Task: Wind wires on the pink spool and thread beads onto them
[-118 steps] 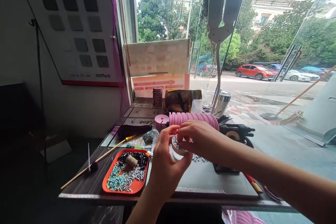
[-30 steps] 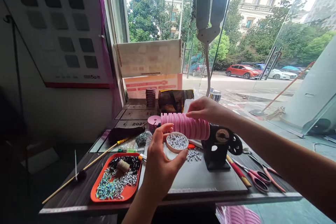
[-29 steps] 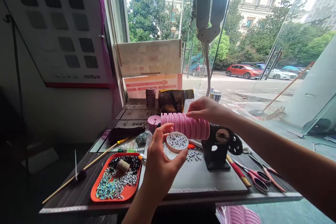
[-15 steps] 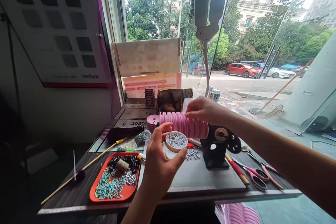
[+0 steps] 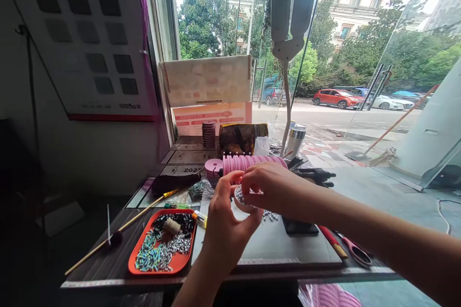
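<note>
My left hand [image 5: 225, 228] holds a small white round dish [image 5: 240, 200] of silvery beads above the grey work mat [image 5: 284, 247]. My right hand [image 5: 268, 184] reaches over the dish with its fingertips pinched inside it; what they pinch is hidden. Just behind the hands lies a row of pink spools [image 5: 252, 163] on a black winder stand [image 5: 300, 225]. Loose silvery beads [image 5: 269, 216] lie on the mat under my right hand.
An orange tray [image 5: 163, 244] of mixed beads with a cork sits front left. A long wooden stick [image 5: 122, 230] lies beside it. Red scissors [image 5: 355, 252] and a red-handled tool [image 5: 329, 240] lie right. Pink discs [image 5: 213, 168], dark spools [image 5: 208, 133], a foil bag [image 5: 243, 138] and a metal cup [image 5: 295, 139] stand behind.
My right hand has come down from the top of the pink spools into the dish. My left hand still holds the dish, a little lower.
</note>
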### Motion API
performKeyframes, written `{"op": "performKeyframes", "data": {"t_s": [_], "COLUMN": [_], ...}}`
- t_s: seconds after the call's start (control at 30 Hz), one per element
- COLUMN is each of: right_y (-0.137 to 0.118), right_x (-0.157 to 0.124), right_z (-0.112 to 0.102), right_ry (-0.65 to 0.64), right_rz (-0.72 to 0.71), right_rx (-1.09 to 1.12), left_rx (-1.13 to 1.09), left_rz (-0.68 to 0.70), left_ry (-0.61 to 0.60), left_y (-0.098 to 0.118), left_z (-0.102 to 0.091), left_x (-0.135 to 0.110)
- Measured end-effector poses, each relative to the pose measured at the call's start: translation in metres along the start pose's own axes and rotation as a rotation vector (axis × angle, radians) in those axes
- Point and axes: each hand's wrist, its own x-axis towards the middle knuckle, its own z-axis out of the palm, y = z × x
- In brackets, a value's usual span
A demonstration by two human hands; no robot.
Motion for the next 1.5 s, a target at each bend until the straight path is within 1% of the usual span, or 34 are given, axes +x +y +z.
{"op": "performKeyframes", "data": {"t_s": [0.13, 0.23, 0.33, 0.4, 0.47, 0.57, 0.67, 0.77, 0.83, 0.93, 1.0, 1.07, 1.17, 1.23, 1.33, 1.5], "right_y": [0.0, 0.009, 0.026, 0.041, 0.055, 0.072, 0.079, 0.079, 0.074, 0.063, 0.055, 0.053, 0.063, 0.074, 0.085, 0.088], "right_x": [0.003, 0.001, 0.002, 0.003, 0.005, 0.007, 0.01, 0.013, 0.012, 0.008, 0.004, 0.003, 0.006, 0.009, 0.012, 0.012], "right_z": [-0.005, -0.006, -0.01, -0.017, -0.024, -0.032, -0.032, -0.029, -0.028, -0.031, -0.033, -0.034, -0.032, -0.028, -0.023, -0.019], "right_ry": [-0.018, 0.013, 0.014, 0.005, 0.026, 0.095, 0.108, 0.08, 0.057, 0.01, -0.002, 0.033, 0.141, 0.184, 0.173, 0.177], "right_rz": [0.055, 0.014, -0.017, 0.021, 0.098, 0.217, 0.275, 0.278, 0.26, 0.191, 0.147, 0.145, 0.21, 0.244, 0.25, 0.269], "right_rx": [0.045, 0.197, 0.4, 0.536, 0.629, 0.623, 0.546, 0.502, 0.515, 0.593, 0.579, 0.512, 0.453, 0.491, 0.617, 0.7], "left_rx": [-0.022, -0.013, 0.009, 0.009, 0.0, -0.02, -0.027, -0.01, 0.004, 0.04, 0.071, 0.085, 0.074, 0.06, 0.019, -0.035], "left_rz": [0.006, -0.004, -0.023, -0.041, -0.052, -0.058, -0.069, -0.074, -0.067, -0.053, -0.053, -0.054, -0.051, -0.056, -0.062, -0.081], "left_ry": [-0.006, 0.013, 0.042, 0.051, 0.062, 0.081, 0.084, 0.074, 0.065, 0.036, 0.024, 0.031, 0.043, 0.044, 0.076, 0.089], "left_y": [-0.001, -0.002, -0.002, -0.002, -0.002, -0.002, -0.002, 0.0, 0.002, 0.006, 0.008, 0.008, 0.005, 0.002, -0.002, -0.004], "left_z": [-0.001, -0.002, -0.001, -0.001, 0.0, 0.0, 0.0, 0.002, 0.004, 0.01, 0.013, 0.015, 0.015, 0.013, 0.011, 0.01], "left_x": [0.001, 0.001, 0.001, 0.001, 0.001, 0.002, 0.003, 0.004, 0.006, 0.01, 0.011, 0.012, 0.008, 0.006, 0.003, 0.002]}}
